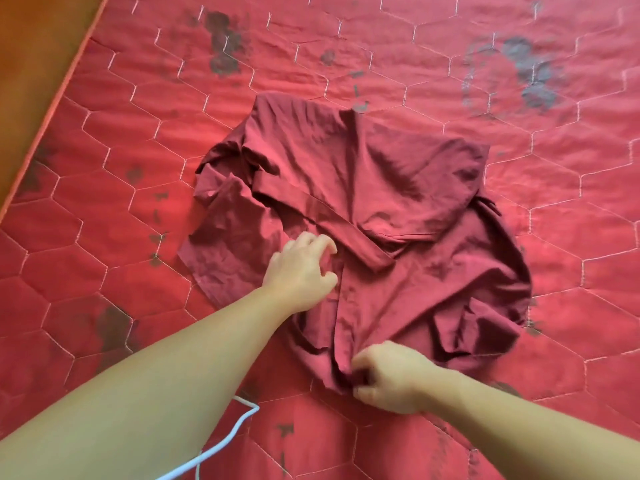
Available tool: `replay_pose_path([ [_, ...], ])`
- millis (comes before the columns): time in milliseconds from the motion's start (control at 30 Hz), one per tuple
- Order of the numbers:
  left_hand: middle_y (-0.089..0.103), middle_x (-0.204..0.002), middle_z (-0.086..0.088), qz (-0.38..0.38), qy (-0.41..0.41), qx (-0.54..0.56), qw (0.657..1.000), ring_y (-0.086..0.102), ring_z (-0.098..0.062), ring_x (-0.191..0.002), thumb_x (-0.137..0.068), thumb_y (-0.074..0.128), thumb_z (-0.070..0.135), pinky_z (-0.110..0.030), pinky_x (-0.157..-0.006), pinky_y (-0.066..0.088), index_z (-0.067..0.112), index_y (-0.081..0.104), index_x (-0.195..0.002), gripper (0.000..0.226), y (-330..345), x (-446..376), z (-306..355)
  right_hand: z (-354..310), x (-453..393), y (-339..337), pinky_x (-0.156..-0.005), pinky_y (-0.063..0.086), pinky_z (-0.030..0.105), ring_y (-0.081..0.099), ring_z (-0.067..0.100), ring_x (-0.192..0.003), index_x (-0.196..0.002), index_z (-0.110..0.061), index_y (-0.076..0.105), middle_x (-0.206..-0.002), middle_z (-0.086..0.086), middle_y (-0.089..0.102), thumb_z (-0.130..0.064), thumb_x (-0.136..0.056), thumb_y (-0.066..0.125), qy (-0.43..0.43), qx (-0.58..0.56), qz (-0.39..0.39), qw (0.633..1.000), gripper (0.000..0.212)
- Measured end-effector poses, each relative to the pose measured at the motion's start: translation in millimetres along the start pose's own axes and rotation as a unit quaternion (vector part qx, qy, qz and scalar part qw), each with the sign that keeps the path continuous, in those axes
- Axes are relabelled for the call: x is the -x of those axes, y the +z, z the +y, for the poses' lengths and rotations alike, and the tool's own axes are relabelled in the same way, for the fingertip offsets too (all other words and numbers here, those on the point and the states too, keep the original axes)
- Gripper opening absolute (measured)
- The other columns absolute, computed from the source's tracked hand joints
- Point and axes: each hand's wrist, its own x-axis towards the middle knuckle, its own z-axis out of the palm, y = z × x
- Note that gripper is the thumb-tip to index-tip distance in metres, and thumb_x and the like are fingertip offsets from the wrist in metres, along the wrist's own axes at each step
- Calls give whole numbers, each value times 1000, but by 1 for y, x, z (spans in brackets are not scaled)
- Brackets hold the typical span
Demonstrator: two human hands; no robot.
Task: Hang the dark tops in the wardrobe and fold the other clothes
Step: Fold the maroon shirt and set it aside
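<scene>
Forearms filled the near foreground, reaching over a red quilted mattress. On it, mid-frame, lay a maroon shirt, rumpled and part-folded, collar band crossing its centre. Left hand hovered at the placket, fingers curled, seemingly gripping nothing. Right hand pinched the near hem. A white cord lay beside the left arm. Judged step: folding this garment. Next move calls for smoothing before doubling over.

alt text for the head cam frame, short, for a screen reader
Seen from above, a crumpled maroon shirt lies on a red quilted bedspread with dark blotches. The left hand reaches onto its middle with fingers curled, while the right hand pinches its near edge. A white hanger pokes out under the left forearm.
</scene>
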Motion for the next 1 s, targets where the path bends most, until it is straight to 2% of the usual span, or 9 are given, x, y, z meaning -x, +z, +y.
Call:
replay_pose_path([
  [100,25,-149,6,-10,-25,-179,983,32,-23,-132,-80,61,38,-40,-100,30,40,31,-141,68,3,3,-14,6,8,-1,-75,46,28,61,23,-93,-94,-21,63,-96,0,68,-50,-81,58,28,-8,-73,997,32],
  [200,39,-133,0,-10,-79,-175,981,51,-27,-113,-82,60,33,-38,-84,39,37,30,-140,66,3,12,-40,11,5,-11,-73,47,30,61,19,-90,-87,-24,57,-92,-7,67,-62,-80,54,82,-1,31,996,40],
  [400,61,-100,1,9,-141,-39,989,59,-29,-86,-79,60,28,-35,-71,45,33,37,-112,40,-7,38,-88,-12,-24,-29,-74,44,35,59,27,-98,-103,-27,44,-104,-5,53,-61,-85,50,102,27,207,973,39],
  [600,65,-81,0,-6,-262,78,962,61,-29,-91,-77,58,18,-28,-72,43,23,58,-76,6,-14,47,-129,-58,-61,-22,-78,48,37,59,29,-103,-114,-26,41,-111,-1,49,-52,-84,54,74,44,164,983,42],
  [700,69,-84,-13,21,-327,111,938,64,-36,-89,-79,57,17,-30,-67,42,12,60,-70,10,-29,50,-150,-73,-74,-15,-73,41,36,59,30,-105,-108,-24,41,-113,2,52,-52,-85,51,124,76,152,978,38],
  [767,66,-75,-12,-51,-285,108,951,62,-33,-77,-78,57,18,-31,-66,45,10,60,-68,13,-38,58,-160,-80,-84,-14,-75,42,36,60,30,-104,-101,-23,44,-111,3,56,-56,-85,48,135,74,171,973,38],
  [867,60,-64,-3,-67,-130,138,980,53,-24,-67,-74,60,15,-30,-63,44,11,64,-72,6,-45,65,-159,-102,-101,-28,-73,45,34,63,28,-88,-83,-17,52,-91,3,66,-65,-85,49,166,-126,172,963,48],
  [933,61,-63,1,-41,-46,172,983,53,-20,-65,-73,61,12,-31,-61,44,15,65,-74,5,-51,65,-143,-120,-116,-41,-67,46,31,63,20,-72,-80,-18,58,-78,1,67,-66,-83,54,189,-410,135,882,48],
  [1000,61,-61,9,-106,11,206,973,54,-14,-63,-72,63,18,-23,-60,43,27,64,-68,10,-53,62,-125,-128,-132,-48,-64,48,31,60,16,-65,-81,-22,59,-73,-2,63,-48,-86,63,191,-521,151,818,27],
])
